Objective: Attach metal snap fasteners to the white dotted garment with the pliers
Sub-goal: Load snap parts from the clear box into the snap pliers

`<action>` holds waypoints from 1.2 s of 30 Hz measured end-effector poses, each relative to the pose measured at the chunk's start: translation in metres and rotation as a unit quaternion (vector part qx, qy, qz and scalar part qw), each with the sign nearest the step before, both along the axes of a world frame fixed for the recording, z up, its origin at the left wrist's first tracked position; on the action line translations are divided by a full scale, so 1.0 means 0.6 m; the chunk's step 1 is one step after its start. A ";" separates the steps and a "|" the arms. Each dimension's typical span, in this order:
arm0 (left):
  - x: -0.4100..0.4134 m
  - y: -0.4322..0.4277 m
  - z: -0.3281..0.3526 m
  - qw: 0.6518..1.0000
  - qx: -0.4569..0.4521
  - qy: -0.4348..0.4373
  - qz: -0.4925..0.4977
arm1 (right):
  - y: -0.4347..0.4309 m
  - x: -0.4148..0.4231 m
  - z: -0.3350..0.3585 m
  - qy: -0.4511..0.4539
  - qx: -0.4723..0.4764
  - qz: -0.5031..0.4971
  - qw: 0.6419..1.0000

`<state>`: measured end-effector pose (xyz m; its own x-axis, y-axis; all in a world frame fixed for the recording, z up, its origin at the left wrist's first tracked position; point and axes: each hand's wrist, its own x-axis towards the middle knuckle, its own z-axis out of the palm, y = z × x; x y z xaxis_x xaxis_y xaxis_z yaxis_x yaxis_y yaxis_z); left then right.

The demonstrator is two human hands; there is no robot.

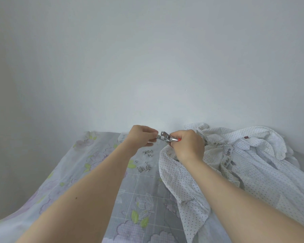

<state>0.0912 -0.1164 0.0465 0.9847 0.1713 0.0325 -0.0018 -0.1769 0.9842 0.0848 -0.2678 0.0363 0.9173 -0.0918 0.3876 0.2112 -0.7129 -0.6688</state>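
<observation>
My right hand (187,146) grips the pliers (166,136) by their red handles, with the metal jaws pointing left and raised above the bed. At the jaw tip, my left hand (141,135) pinches with thumb and fingers; whether a small fastener sits between them is hidden. The white dotted garment (235,165) lies crumpled on the right, one edge reaching under my right hand. Several loose metal snap fasteners (145,168) lie on the sheet below my left hand, with a smaller cluster (147,152) farther back.
A floral grey and lilac bedsheet (95,165) covers the surface, which drops off at the left. A small clear box (122,137) sits at the far edge behind my left wrist. A plain white wall (147,67) rises right behind.
</observation>
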 end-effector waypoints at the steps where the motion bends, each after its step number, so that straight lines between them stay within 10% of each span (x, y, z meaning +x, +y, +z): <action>1: 0.000 -0.001 0.001 1.000 0.017 0.006 -0.001 | 0.000 -0.001 0.000 0.003 -0.002 0.002 1.000; 18: -0.013 0.005 0.022 0.994 0.079 0.066 -0.034 | -0.009 -0.010 0.005 -0.018 -0.004 0.027 0.999; 30: -0.023 0.013 0.022 0.988 -0.098 0.116 0.037 | -0.020 -0.021 0.010 -0.114 -0.072 -0.037 0.990; 36: -0.033 0.019 0.030 0.967 -0.208 0.149 0.010 | -0.003 -0.029 0.008 -0.023 -0.048 0.063 0.997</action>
<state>0.0716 -0.1050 0.0646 0.9357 0.1280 -0.3288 0.2928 0.2380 0.9261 0.0672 -0.2696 0.0409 0.9005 0.0631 0.4303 0.3322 -0.7384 -0.5869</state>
